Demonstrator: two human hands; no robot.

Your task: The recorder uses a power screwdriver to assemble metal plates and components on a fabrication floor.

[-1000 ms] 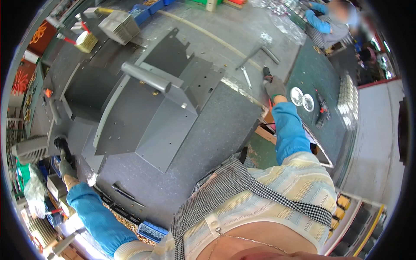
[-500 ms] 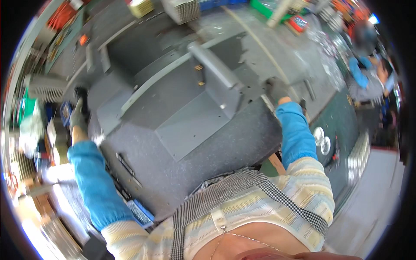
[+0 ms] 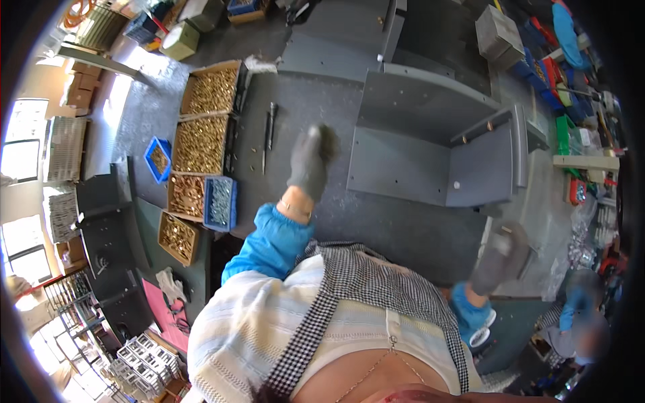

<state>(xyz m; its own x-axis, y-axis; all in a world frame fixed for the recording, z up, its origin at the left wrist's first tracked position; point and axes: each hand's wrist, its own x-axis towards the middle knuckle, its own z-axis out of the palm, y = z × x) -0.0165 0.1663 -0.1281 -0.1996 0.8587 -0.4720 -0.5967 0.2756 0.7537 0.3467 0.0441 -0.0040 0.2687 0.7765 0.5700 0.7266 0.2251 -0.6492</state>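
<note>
Currently, the grey-gloved left hand (image 3: 312, 154) is over the flat, dark grey tabletop (image 3: 403, 232), between a slim black rod-shaped tool (image 3: 271, 127) and a folded grey sheet-metal part (image 3: 402, 164); blur hides whether it grasps anything. That part rests on the tabletop ahead of the person. The grey-gloved right hand (image 3: 500, 258) is near its right-hand corner; I cannot tell its grip.

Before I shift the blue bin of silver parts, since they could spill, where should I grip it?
Probably best to take the blue bin by its right wall, coming from the right with the left hand: that side faces bare bench, while its left lies against the box of coppery parts. Its contents are loose, so keep it level.
</note>
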